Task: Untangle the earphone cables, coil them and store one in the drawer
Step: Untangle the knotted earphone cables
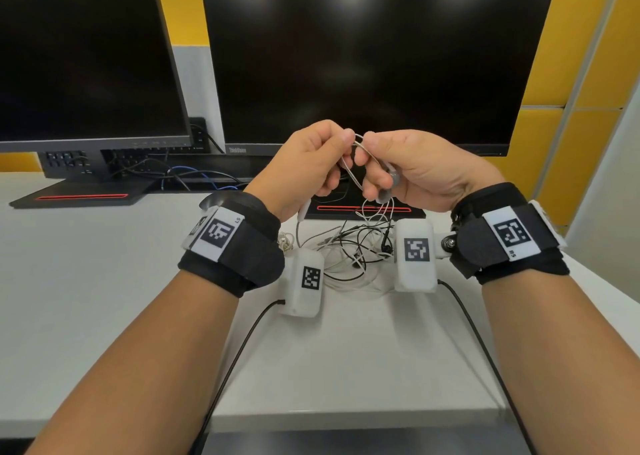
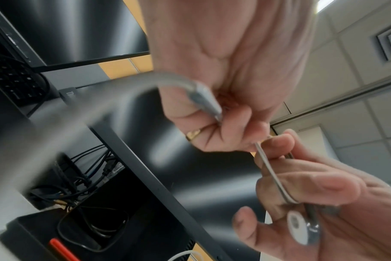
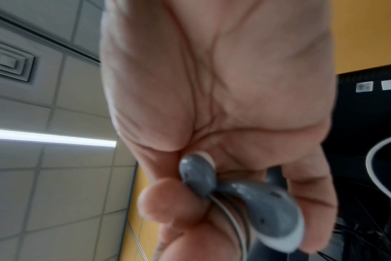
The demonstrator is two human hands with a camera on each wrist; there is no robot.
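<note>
Both hands are raised above the white table (image 1: 104,298), in front of the middle monitor. My left hand (image 1: 341,143) pinches the grey-white earphone cable (image 1: 351,174), and its plug end (image 2: 204,100) lies in the curled fingers. My right hand (image 1: 369,153) holds loops of the same cable wound round its fingers, together with two grey earbuds (image 3: 199,176) (image 3: 270,210). Below the hands, a tangle of black and white earphone cables (image 1: 349,250) lies on the table. No drawer is in view.
Two dark monitors (image 1: 363,56) (image 1: 86,56) stand at the back on black bases (image 1: 79,196) with red stripes. Power and network cables (image 1: 194,174) run behind them. The table's front edge (image 1: 346,416) is near my body. Yellow panels fill the wall on the right.
</note>
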